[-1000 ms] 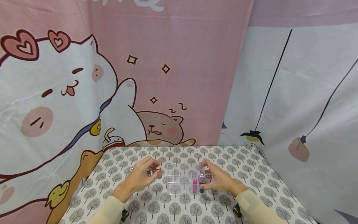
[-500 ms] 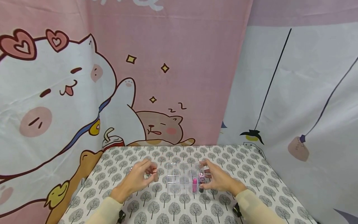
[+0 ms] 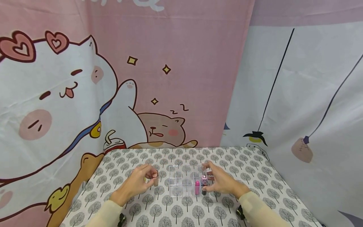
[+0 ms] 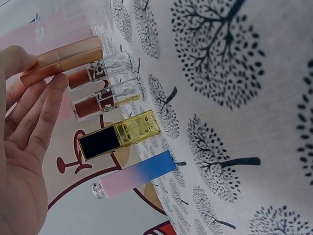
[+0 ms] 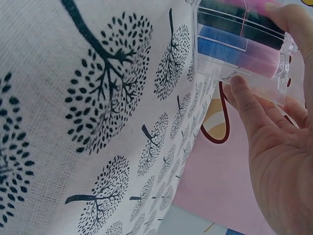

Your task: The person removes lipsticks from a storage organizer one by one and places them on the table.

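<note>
My left hand [image 3: 139, 180] pinches a copper-coloured lipstick tube [image 4: 61, 61] between thumb and fingertips, left of a clear compartment organizer [image 3: 175, 178]. Beyond that tube in the left wrist view stand two clear lip gloss tubes [image 4: 88, 105] with red-brown contents, a gold and black lipstick [image 4: 100, 142] and a pink-to-blue tube [image 4: 137, 174]. My right hand [image 3: 222, 181] holds the organizer's right end, thumb near and fingers far. In its right part sit a bright pink tube [image 3: 197, 187], a black tube [image 5: 234, 24] and another blue-and-pink tube [image 5: 234, 51].
A white cloth with grey trees [image 3: 177, 211] covers the table. Behind the table's back edge hangs a pink and white curtain [image 3: 198, 78] with cartoon animals. Most organizer compartments on the left show only the cloth through them.
My left hand has shifted a little left, away from the organizer, and the copper tube shows more plainly below its fingertips. My right hand stays on the organizer's end.
</note>
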{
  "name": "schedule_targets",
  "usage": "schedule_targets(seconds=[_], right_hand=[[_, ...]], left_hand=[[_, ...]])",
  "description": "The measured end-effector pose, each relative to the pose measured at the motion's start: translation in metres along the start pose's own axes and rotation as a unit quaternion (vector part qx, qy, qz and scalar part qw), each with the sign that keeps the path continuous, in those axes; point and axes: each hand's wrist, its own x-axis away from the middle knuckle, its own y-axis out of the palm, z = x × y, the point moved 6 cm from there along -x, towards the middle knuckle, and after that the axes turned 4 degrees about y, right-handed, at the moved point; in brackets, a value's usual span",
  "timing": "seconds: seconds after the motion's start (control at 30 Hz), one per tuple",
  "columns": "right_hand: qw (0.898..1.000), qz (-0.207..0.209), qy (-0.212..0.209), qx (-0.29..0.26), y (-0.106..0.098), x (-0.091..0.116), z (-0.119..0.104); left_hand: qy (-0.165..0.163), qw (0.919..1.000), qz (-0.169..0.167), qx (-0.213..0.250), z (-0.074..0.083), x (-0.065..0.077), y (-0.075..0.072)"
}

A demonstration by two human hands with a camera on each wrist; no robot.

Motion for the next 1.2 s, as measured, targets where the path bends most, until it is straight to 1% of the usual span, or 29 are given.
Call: schedule_targets(seconds=[0.4,0.57,1.03,1.2], right_hand=[[1.000,0.002,0.002,-0.001,-0.001,0.000,-0.001],[1.000,0.001,0.008,-0.003,0.000,0.001,-0.001],[1.000,-0.001,0.000,-0.013,0.001,-0.001,0.001],[1.000,0.000,0.004,-0.015,0.001,-0.001,0.002]], left_hand=[[-0.030,0.9991,-0.029,0.003,-0.008,0.004,0.007],[-0.031,0.9990,-0.033,0.004,-0.009,0.006,0.009],[-0.028,0.9988,-0.038,0.016,-0.011,0.009,0.013],[-0.046,0.9977,-0.047,0.018,-0.011,0.010,0.013]])
